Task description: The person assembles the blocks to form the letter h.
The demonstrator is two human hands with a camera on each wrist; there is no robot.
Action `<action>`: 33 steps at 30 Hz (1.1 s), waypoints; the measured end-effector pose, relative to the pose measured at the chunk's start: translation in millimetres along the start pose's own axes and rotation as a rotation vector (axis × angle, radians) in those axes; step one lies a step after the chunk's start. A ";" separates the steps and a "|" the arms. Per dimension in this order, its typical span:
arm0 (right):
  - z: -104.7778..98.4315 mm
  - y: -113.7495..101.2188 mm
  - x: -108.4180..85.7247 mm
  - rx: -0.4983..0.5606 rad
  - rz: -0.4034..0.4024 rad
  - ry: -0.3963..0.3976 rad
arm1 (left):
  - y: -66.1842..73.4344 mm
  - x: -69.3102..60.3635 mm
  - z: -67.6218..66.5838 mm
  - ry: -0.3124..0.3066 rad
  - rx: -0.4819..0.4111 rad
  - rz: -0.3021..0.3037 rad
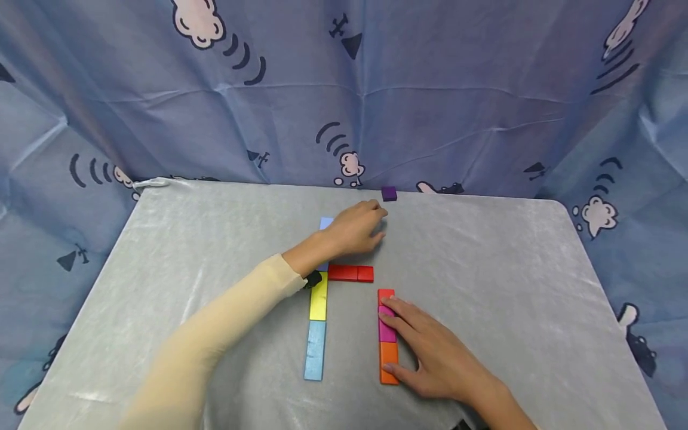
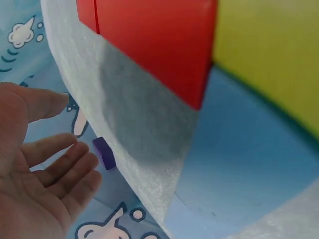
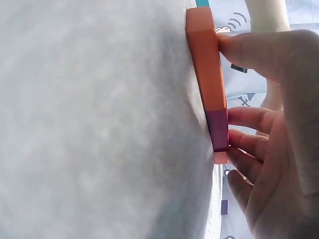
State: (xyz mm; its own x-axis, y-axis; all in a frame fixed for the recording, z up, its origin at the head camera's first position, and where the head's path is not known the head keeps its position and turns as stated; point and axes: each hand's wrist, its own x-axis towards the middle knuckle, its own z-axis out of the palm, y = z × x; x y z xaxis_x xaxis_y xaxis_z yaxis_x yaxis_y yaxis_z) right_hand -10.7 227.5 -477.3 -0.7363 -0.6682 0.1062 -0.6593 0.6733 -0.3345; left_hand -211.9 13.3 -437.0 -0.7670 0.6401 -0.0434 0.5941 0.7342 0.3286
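Note:
My left hand [image 1: 357, 227] hovers past a periwinkle-blue block [image 1: 326, 223], its fingers loosely bent and nothing between them. Just beyond its fingertips a small purple block [image 1: 389, 194] sits at the table's far edge. The fingertips and thumb of my right hand [image 1: 435, 352] rest on a column of blocks: an orange block [image 1: 389, 363] under the thumb, a magenta block [image 1: 387, 328] and a small red block [image 1: 385, 294] under the fingers. In the right wrist view the fingers lie fairly straight along the orange block [image 3: 207, 69] and the magenta block [image 3: 217, 128].
Below the periwinkle block, a yellow block [image 1: 319, 301] and a light blue block [image 1: 315, 352] continue in line. Two red blocks [image 1: 344, 273] branch off to the right. A silvery cloth [image 1: 510, 269] covers the table; a patterned blue curtain [image 1: 462, 107] hangs behind.

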 end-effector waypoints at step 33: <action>-0.2 -3.0 0.8 0.014 0.026 -0.014 | -11.0 63.0 16.9 0.012 0.080 -0.094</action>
State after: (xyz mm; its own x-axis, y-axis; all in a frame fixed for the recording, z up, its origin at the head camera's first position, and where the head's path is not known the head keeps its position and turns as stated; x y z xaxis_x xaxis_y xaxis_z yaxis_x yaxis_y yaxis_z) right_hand -9.3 225.0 -476.1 -0.7511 -0.6548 0.0838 -0.6374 0.6863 -0.3505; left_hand -262.7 49.4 -459.3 -0.8227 0.5654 -0.0593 0.5367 0.8068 0.2470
